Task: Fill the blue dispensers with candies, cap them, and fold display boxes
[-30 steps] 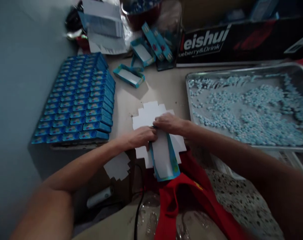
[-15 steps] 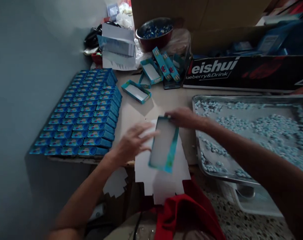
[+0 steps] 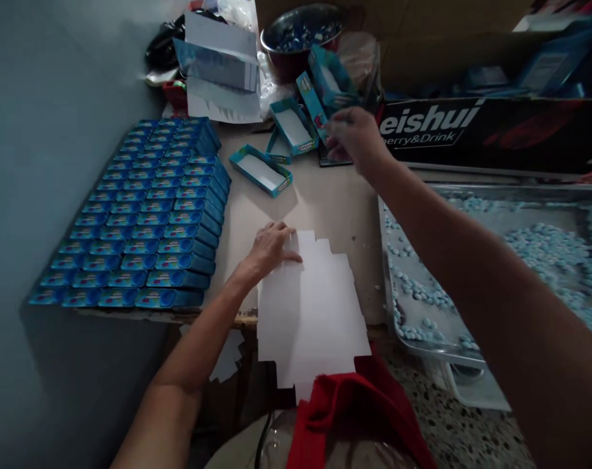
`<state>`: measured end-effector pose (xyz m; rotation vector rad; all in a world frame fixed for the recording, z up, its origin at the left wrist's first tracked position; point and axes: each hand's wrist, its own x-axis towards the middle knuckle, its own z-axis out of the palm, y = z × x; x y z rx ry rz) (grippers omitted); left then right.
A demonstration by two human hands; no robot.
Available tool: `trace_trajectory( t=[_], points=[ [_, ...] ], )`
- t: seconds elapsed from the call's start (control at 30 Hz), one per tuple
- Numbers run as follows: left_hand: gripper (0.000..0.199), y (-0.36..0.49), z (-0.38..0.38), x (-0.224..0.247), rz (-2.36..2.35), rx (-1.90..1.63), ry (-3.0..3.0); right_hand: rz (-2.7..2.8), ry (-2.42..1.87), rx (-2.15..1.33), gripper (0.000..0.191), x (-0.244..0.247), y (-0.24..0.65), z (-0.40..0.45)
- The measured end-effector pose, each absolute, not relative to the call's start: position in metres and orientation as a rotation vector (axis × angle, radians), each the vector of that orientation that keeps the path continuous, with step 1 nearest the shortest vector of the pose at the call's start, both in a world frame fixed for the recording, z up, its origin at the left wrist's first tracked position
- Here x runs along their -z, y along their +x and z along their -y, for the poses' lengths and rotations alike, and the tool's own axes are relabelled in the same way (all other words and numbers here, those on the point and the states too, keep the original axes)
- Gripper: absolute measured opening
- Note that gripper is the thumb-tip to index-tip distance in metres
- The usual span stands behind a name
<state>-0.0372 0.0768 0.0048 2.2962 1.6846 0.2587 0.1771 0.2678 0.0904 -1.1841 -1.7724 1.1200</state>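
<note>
My left hand (image 3: 272, 247) is at the far left corner of a flat white cardboard box blank (image 3: 320, 306), thumb and fingers closed around a small flap. The blank has stepped, die-cut edges and lies at the table's front, reaching over the edge toward my lap. My right hand (image 3: 352, 133) is stretched to the back of the table, fingers loosely bent and apart. Just beyond its fingertips is a blue-green open box tray (image 3: 331, 77). Other folded trays lie nearby: one tray (image 3: 260, 170) with a white inside, and another tray (image 3: 292, 127) leaning behind it.
Rows of filled-looking blue boxes (image 3: 144, 215) stand at the left by the wall. A metal tray (image 3: 384, 273) of pale blue candies lies at the right. Behind are a bowl (image 3: 283, 58), a black printed carton (image 3: 495, 140) and white folded card (image 3: 222, 104).
My right hand has carried the folded tray from over the blank to the back pile and is now off it. My left hand has come down onto the blank's corner.
</note>
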Motion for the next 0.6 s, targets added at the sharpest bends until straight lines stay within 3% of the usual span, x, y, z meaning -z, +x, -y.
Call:
trace_trajectory(
  t=[0.1,0.17,0.27,0.37,0.47,0.53,0.6],
  points=[
    [0.064,-0.034,-0.068,-0.006,-1.771,-0.465,2.254,1.886,-1.251,-1.141,0.021,-0.067,0.195,-0.197],
    [0.044,-0.034,-0.062,-0.009,-1.814,-0.665,2.161,2.048,-1.302,-0.998,0.022,-0.051,0.213,-0.152],
    [0.022,-0.036,-0.06,-0.027,-1.741,-0.891,1.907,2.056,-1.324,-0.862,0.051,-0.033,0.235,-0.096],
    [0.027,-0.046,-0.06,-0.061,-1.514,-1.053,1.666,1.766,-1.337,-1.253,0.074,-0.028,0.243,-0.055],
    [0.044,-0.059,-0.049,-0.09,-1.353,-1.155,1.504,1.287,-1.21,-1.797,0.057,-0.032,0.24,-0.026],
    [0.055,-0.064,-0.03,-0.091,-1.27,-1.221,1.393,0.986,-1.129,-1.939,0.052,-0.036,0.237,-0.013],
    [0.06,-0.063,-0.004,-0.073,-1.171,-1.239,1.209,0.766,-1.112,-1.956,0.059,-0.036,0.235,-0.003]
  ],
)
